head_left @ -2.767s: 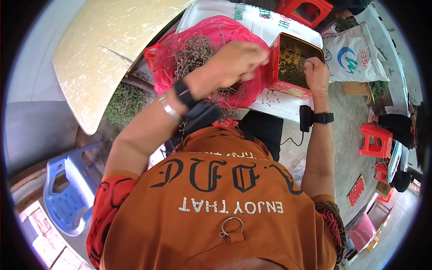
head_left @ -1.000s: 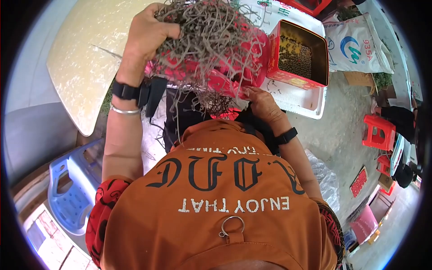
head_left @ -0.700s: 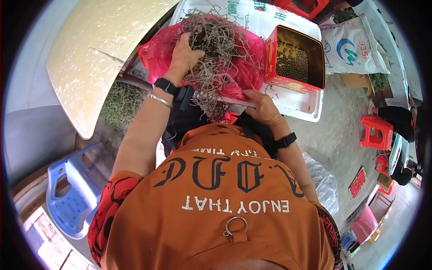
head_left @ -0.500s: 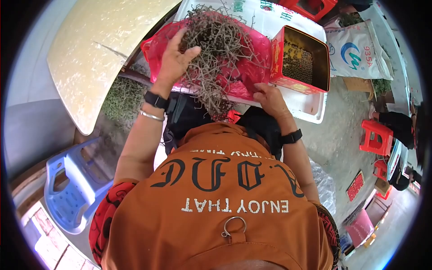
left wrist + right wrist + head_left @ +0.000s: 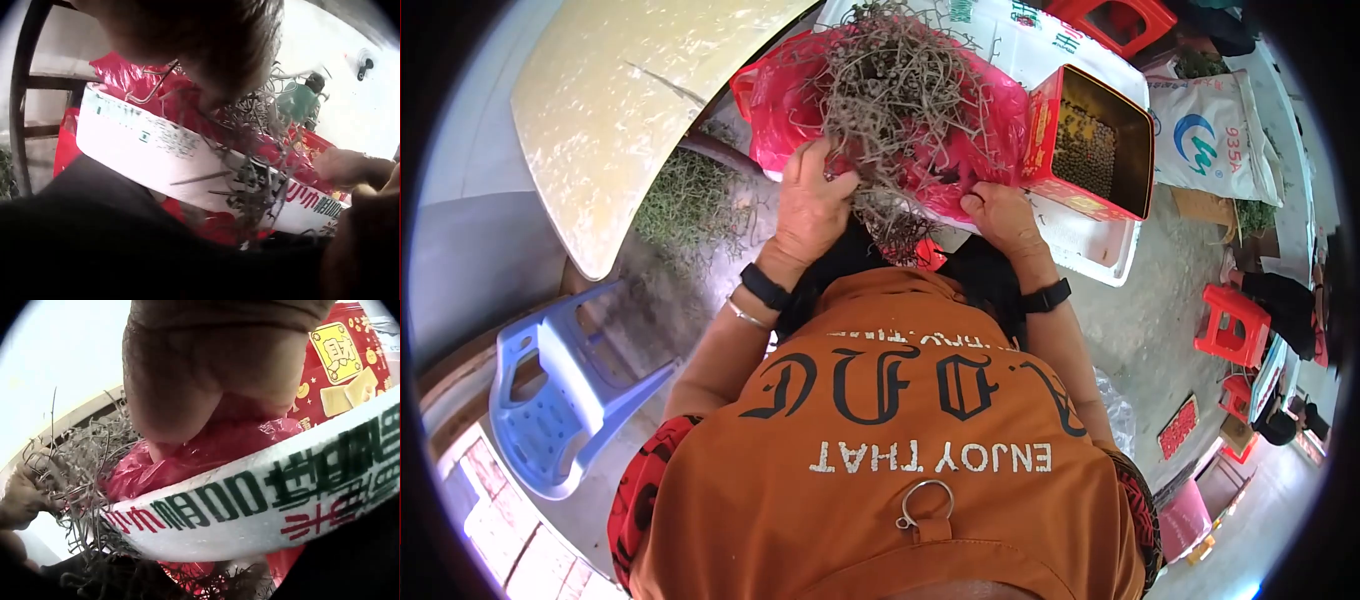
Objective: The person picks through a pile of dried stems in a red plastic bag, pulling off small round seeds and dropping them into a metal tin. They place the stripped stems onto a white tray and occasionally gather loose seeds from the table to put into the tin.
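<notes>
A tangled heap of dry grey-brown stems (image 5: 900, 85) lies in a pink plastic bag (image 5: 785, 110), some of it hanging over the near edge of the white foam box lid (image 5: 1090, 235). My right hand (image 5: 1005, 215) pinches the bag's near right edge between thumb and fingers; the right wrist view shows the plastic (image 5: 206, 447) bunched under the fingertips. At the near left side, my left hand (image 5: 812, 210) has its fingers bent at the bag and stems. In the left wrist view that hand (image 5: 194, 44) is blurred, and I cannot tell what it grips.
Right of the bag stands a red tin box (image 5: 1100, 140) with small round dark beads or seeds inside. Beyond it is a white printed sack (image 5: 1215, 130). A tilted yellowish board (image 5: 620, 110) is at left, a blue plastic chair (image 5: 550, 400) below. Red stools (image 5: 1232, 325) stand at right.
My right hand has gone from the tin box to the bag's near edge. My left hand lifted the heap high, lowered it, then moved from the heap's left side towards my body.
</notes>
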The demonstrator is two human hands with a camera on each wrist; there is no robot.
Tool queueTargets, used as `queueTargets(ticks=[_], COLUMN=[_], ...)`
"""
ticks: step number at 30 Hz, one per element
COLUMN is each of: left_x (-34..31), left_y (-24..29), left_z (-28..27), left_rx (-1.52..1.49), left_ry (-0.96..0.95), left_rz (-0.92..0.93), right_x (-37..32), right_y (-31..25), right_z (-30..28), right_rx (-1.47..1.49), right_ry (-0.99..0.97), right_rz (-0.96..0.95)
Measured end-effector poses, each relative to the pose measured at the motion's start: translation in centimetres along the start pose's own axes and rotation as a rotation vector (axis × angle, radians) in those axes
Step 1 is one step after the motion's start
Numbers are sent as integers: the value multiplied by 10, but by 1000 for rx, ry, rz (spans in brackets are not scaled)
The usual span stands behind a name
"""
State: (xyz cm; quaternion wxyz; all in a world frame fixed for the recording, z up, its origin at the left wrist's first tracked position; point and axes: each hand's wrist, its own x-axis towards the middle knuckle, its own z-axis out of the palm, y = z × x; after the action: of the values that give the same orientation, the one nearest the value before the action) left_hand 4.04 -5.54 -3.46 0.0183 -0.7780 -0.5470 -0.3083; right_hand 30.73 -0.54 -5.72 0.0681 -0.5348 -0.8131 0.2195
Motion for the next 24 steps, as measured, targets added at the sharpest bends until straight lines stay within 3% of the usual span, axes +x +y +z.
queueTargets(ticks=[5, 8, 10, 12, 13, 15, 16, 19, 24], left_x=[-28, -42, -45, -41, -35, -19, -16, -38, -61], left_y=[-40, -40, -33, -25, -21, -11, -10, -37, -55], left_z=[-13, -26, -28, -30, -33, -41, -44, -41, -60], left_rx=[13, -103, -148, -237, -232, -228, -227, -222, -223], left_ry=[9, 38, 55, 87, 91, 41, 15, -131, -243], left_rz=[-38, -244, -251, -248, -244, -87, -9, -5, -4], right_x=[0, 5, 16, 31, 43, 68, 76, 91, 78], right_y=[3, -13, -45, -69, -80, -93, -87, -51, -23], right_z=[-9, -25, -41, -53, -52, -50, -45, -14, -9], right_rx=[-41, -133, -94, 75, 76, -99, -100, -429, -411], right_ry=[-76, -106, 131, 239, 245, 289, 294, 109, -19], right_rz=[28, 17, -147, -348, -352, -767, -768, -293, -69])
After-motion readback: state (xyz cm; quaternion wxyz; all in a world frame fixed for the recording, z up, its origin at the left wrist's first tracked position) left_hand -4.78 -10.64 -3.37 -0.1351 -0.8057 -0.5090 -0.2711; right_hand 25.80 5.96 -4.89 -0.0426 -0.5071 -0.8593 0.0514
